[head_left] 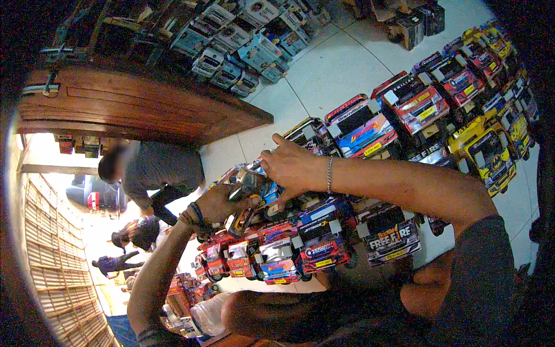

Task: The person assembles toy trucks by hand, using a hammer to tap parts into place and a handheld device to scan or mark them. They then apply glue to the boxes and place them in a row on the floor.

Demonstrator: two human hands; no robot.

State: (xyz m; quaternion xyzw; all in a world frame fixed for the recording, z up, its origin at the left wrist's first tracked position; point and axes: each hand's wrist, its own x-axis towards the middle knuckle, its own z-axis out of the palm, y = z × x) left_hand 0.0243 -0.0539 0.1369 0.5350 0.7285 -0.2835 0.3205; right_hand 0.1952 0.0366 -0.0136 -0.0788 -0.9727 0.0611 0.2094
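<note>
Between my hands is a small toy truck [269, 193] with blue on its body, partly covered by my fingers. My left hand [218, 202], with dark bands at the wrist, is closed round its near-left side. A yellow-and-black piece [238, 223] shows just below that hand; what it belongs to is unclear. From the right, my right hand [293, 168] reaches over the truck with bent fingers against its top, the thumb side raised. Red and blue toy trucks [319, 246] stand in a row below my hands. More toy trucks [361, 128] line up above and right of my right forearm.
A yellow toy truck [487, 151] stands among others at the right. Boxed goods [237, 49] are stacked at the top, beside a brown wooden panel [144, 104]. A person in grey [162, 168] is at the left, others beyond. A clear plastic bag [208, 313] lies at lower left.
</note>
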